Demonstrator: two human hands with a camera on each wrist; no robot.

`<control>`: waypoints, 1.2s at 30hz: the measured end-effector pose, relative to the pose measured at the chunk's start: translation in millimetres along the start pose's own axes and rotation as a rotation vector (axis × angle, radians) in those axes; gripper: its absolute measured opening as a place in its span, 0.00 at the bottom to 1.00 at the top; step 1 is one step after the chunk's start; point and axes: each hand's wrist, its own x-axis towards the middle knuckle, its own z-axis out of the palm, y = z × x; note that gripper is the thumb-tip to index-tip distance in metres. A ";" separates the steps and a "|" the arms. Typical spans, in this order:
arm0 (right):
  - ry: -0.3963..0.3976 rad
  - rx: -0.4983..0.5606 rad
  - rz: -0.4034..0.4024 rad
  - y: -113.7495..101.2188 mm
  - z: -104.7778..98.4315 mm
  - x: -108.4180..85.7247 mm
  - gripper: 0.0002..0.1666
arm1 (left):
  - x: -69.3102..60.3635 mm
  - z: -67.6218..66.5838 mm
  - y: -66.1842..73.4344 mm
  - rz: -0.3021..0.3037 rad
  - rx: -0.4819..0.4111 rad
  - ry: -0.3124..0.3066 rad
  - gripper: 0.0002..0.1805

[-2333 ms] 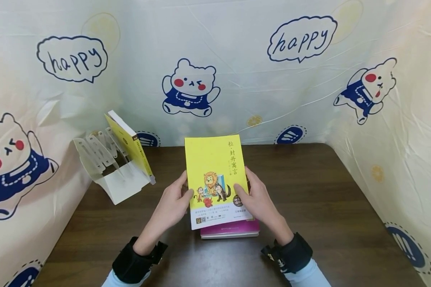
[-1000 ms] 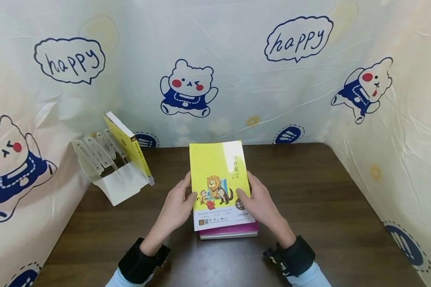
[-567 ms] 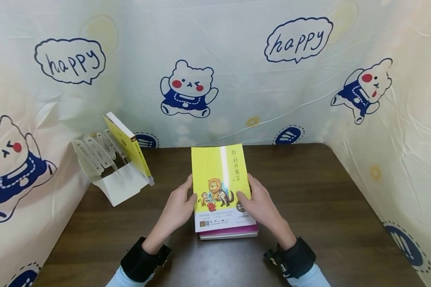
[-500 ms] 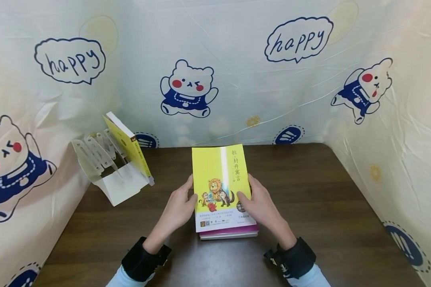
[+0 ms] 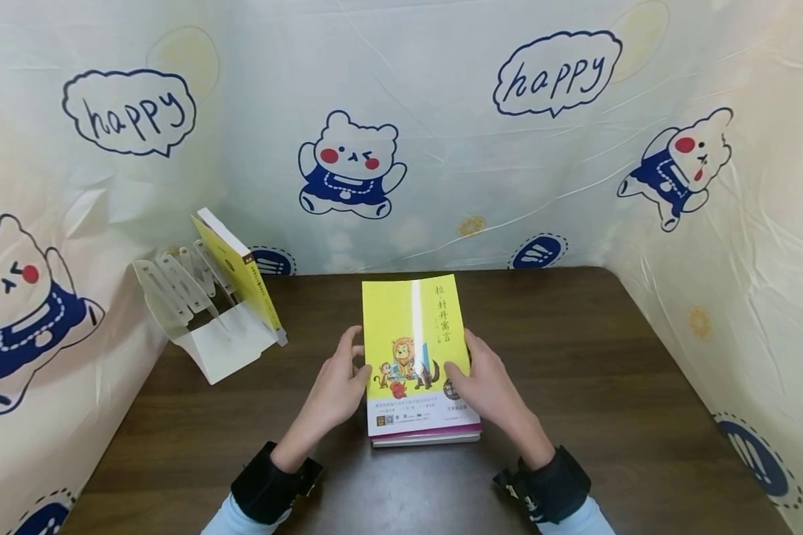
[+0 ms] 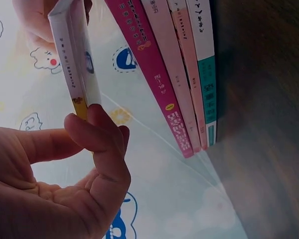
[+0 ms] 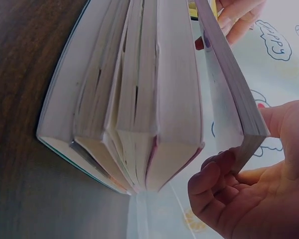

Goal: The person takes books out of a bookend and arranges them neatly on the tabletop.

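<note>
A thin yellow book (image 5: 401, 319) with a lion picture and a white lower band is held over a stack of books (image 5: 435, 440). My left hand (image 5: 334, 386) holds its left edge, and in the left wrist view the thumb and fingers meet at the spine (image 6: 70, 69). On the opposite edge my right hand (image 5: 491, 379) pinches it, thumb on the cover and fingers beneath. The right wrist view shows a gap between the held book and the stack's top book (image 7: 177, 74). Magenta, pink and teal spines (image 6: 159, 84) face left; the head view mostly hides the stack.
A white bookend rack (image 5: 224, 345) with several dividers stands at the table's back left. Another yellow book (image 5: 247, 279) leans upright at its right side. A printed cloth (image 5: 442, 186) surrounds the dark wooden table (image 5: 609, 386) at the back and sides.
Both hands have brought the yellow book down and slightly right, nearer the stack, so less of the magenta cover shows below it. The left index finger has moved off the book's edge.
</note>
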 end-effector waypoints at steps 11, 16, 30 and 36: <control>0.002 -0.010 0.015 2.0 1.6 -1.6 0.41 | -1.8 6.6 -4.4 0.020 -0.027 -0.027 0.30; -0.002 -0.011 0.025 3.9 2.4 -2.2 0.41 | -2.5 10.1 -4.6 0.023 -0.007 -0.036 0.33; -0.007 -0.031 0.070 6.1 3.9 -1.9 0.39 | -3.5 18.0 -5.4 -0.021 0.025 -0.062 0.37; 0.000 -0.053 0.074 7.2 5.6 -0.9 0.37 | -3.5 21.4 -7.3 -0.012 0.041 -0.073 0.38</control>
